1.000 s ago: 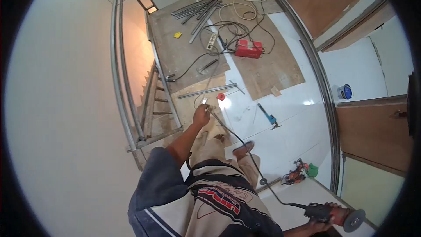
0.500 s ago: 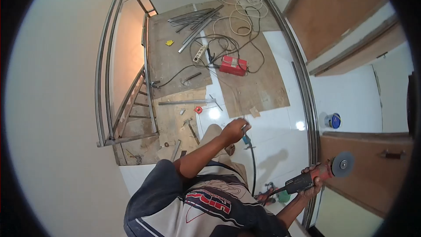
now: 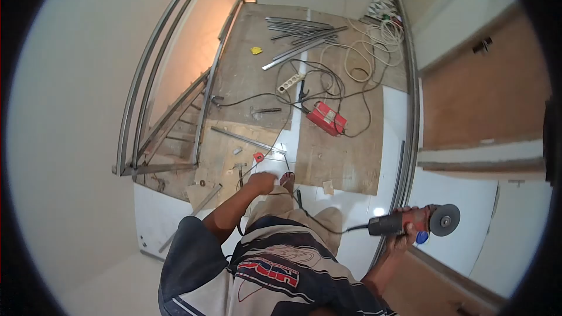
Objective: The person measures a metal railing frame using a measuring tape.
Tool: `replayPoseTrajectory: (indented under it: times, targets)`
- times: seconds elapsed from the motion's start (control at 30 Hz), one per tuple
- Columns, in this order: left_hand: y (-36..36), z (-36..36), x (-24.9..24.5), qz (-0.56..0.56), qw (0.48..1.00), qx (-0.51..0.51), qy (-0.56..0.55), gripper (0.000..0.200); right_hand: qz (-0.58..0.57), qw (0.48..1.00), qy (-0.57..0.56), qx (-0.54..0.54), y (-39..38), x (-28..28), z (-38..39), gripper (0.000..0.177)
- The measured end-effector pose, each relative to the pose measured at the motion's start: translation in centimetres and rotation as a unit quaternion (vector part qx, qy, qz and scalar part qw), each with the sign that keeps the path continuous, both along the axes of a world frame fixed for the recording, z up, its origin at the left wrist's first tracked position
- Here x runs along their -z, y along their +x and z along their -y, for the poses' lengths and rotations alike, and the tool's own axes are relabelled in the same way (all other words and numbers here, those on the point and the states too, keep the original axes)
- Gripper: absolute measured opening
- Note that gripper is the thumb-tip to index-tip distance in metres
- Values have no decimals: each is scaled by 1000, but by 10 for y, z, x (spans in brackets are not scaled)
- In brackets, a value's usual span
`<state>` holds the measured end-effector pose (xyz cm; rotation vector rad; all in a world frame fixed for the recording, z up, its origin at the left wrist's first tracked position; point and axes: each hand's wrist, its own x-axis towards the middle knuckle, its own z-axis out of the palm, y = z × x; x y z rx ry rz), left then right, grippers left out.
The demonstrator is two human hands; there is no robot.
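Note:
My right hand (image 3: 404,240) is wrapped round a red and black angle grinder (image 3: 389,224), held out to the right with its disc (image 3: 444,220) facing up. The grinder's dark cord (image 3: 322,226) curves back toward my left hand (image 3: 261,184). That hand is closed in front of my body, apparently round the cord, though the fingers partly hide it. Near it on the floor lie a hammer (image 3: 240,175) and a red tape measure (image 3: 259,157). My foot (image 3: 287,179) shows just beside the left hand.
A red welding machine (image 3: 326,119) sits on the boards amid looping cables, near a white power strip (image 3: 290,83). Metal tubes (image 3: 304,30) are piled farther back. A metal railing (image 3: 202,111) borders a stair opening at left; another hammer (image 3: 266,110) lies nearby.
The view has turned and shifted. My left hand has moved left and lower, toward the hammer and tape measure. The grinder stays in my right hand, now a little higher in view.

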<state>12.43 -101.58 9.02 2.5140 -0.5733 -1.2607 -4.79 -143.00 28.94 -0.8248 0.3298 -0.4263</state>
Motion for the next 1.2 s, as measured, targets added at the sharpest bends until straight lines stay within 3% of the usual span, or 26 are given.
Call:
replayPoseTrajectory:
  times: [0.03,0.07,0.13,0.17,0.23,0.3,0.33,0.37,0.43,0.47,0.53,0.57,0.6,0.67,0.7,0.77,0.83,0.87,0.9,0.97,1.0,1.07,1.1,1.17,1.2]
  targets:
    - [19,18,-45,10,993,-91,-69,44,-17,999,-27,-18,26,-2,6,59]
    - [22,28,-32,81,966,-145,-196,49,-12,997,-67,-29,56,-5,5,61]
    - [44,77,-88,-86,908,-240,-333,61,-21,993,-85,-79,111,-10,-1,61]
    - [53,100,-134,-181,881,-241,-366,64,-33,988,-102,-112,137,-11,-7,61]
    - [50,152,-124,-106,872,-150,-455,71,-44,972,-131,-187,185,-4,-19,66]
    - [46,187,-156,-94,838,-225,-488,72,-95,968,-96,-213,222,16,-32,73]
    - [50,192,-181,-224,782,-287,-506,67,-86,963,-93,-240,236,33,-33,73]
    - [51,199,-175,-206,777,-306,-509,67,-122,933,-100,-324,250,51,-31,72]
    - [45,228,-153,-31,718,-492,-491,66,-164,873,-92,-449,277,58,-37,66]
    - [46,243,-126,114,676,-512,-517,67,-175,849,-75,-493,285,56,-47,61]
    - [48,257,-132,125,615,-574,-526,64,-156,771,-156,-597,311,67,-50,54]
    - [45,257,-138,113,576,-612,-531,61,-152,762,-154,-611,328,68,-48,54]
    - [38,263,-138,114,573,-620,-524,61,-148,680,-198,-690,337,68,-45,58]
    - [22,279,-129,63,464,-725,-505,51,-114,523,-267,-801,351,74,-35,70]
    - [11,287,-125,63,458,-727,-508,51,-116,518,-271,-803,354,81,-25,70]
    - [-20,303,-117,73,312,-818,-478,38,-7,374,-407,-833,355,95,-9,68]
    - [-52,311,-117,65,242,-849,-466,32,-18,334,-412,-848,353,87,0,74]
    - [-75,315,-105,75,238,-864,-436,29,1,287,-483,-828,350,76,5,70]
    - [-86,319,-117,90,190,-878,-429,31,31,244,-550,-798,350,71,6,68]
    - [-132,334,-77,110,127,-902,-397,32,68,225,-591,-771,339,114,29,67]
    - [-148,337,-76,112,118,-903,-398,32,50,206,-605,-767,336,123,34,72]
    - [-179,349,-73,124,8,-899,-419,34,30,179,-622,-762,327,141,40,77]
    - [-191,356,-66,122,-1,-899,-420,34,38,170,-616,-769,320,149,40,79]
    - [-224,370,-50,151,-131,-882,-426,33,45,154,-606,-779,302,164,37,80]
    - [-240,374,-50,149,-131,-877,-438,35,58,137,-606,-781,294,171,29,80]
